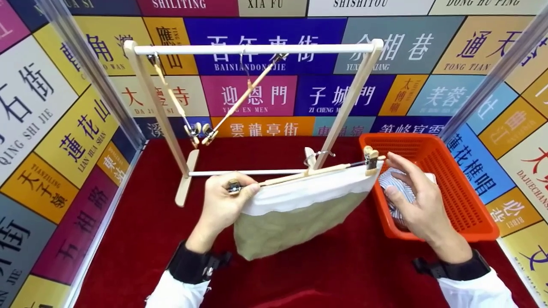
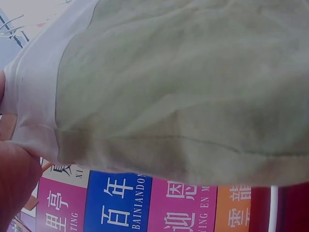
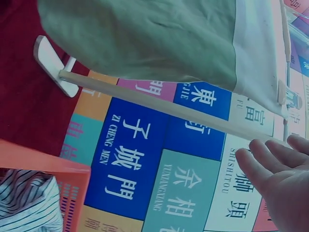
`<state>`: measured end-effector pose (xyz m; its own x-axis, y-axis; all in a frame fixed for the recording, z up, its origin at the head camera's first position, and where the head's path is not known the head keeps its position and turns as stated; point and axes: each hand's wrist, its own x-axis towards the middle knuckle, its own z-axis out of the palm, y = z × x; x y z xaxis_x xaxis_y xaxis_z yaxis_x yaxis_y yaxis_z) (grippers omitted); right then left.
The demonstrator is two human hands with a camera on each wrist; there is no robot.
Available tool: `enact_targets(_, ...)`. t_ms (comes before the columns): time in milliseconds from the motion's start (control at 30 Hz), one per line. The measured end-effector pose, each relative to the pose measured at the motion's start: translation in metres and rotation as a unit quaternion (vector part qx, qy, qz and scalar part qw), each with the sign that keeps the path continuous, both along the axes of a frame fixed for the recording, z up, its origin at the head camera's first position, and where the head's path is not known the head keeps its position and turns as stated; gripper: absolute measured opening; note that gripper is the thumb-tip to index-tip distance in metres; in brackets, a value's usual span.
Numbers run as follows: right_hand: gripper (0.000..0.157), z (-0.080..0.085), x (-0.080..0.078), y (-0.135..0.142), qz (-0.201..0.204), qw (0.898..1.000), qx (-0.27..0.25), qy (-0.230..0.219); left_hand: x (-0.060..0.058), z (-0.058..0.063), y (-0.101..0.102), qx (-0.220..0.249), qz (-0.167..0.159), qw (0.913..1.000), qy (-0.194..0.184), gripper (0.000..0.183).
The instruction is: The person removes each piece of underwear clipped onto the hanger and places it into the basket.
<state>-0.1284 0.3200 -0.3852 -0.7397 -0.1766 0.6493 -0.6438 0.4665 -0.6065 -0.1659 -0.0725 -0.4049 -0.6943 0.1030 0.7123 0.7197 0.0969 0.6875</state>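
My left hand (image 1: 223,199) pinches the left end of a wooden clip hanger (image 1: 287,177) together with the top corner of a green garment (image 1: 295,224). The garment has a white waistband (image 1: 314,188) and hangs down over the red cloth. A clip (image 1: 371,161) grips the waistband's right corner, while the left clip (image 1: 234,186) shows beside my left thumb. The hanger's metal hook (image 1: 319,156) points up and away. My right hand (image 1: 421,207) is just right of the hanger's end, fingers spread and holding nothing. In the right wrist view its fingertips (image 3: 258,146) are near the clipped corner.
Behind stands a wooden rack (image 1: 257,49) with a white top bar, where an unloaded clip hanger (image 1: 246,94) hangs tilted. At the right, a red plastic basket (image 1: 462,201) holds striped cloth (image 1: 396,188). Clear-edged panels with printed lettering enclose the red-covered table (image 1: 141,239).
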Motion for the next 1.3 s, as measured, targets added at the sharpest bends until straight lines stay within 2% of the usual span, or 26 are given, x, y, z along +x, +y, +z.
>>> enact_targets(200,0.059,0.008,-0.002,-0.004,0.006,1.000,0.002,0.004,0.000,-0.002,0.000,-0.009,-0.019,0.9998,0.000,0.010)
enact_targets(433,0.052,0.011,-0.006,-0.009,0.035,0.998,-0.036,-0.028,0.002,-0.004,-0.001,-0.015,-0.047,0.9987,-0.014,0.010)
enact_targets(700,0.039,0.014,-0.005,-0.013,0.053,0.994,-0.068,-0.061,0.003,-0.005,0.000,-0.019,-0.063,0.9978,-0.012,0.011)
enact_targets(933,0.032,0.013,-0.004,-0.012,0.050,0.995,-0.033,-0.078,0.004,-0.007,0.001,-0.016,-0.076,0.9968,-0.018,0.011)
enact_targets(1100,0.032,0.014,-0.003,-0.013,0.058,0.996,-0.002,-0.061,0.004,-0.007,0.002,-0.018,-0.085,0.9959,-0.025,0.010)
enact_targets(1300,0.030,0.012,-0.001,-0.013,0.060,0.995,-0.002,-0.073,0.003,-0.006,0.004,-0.022,-0.090,0.9954,-0.025,0.010)
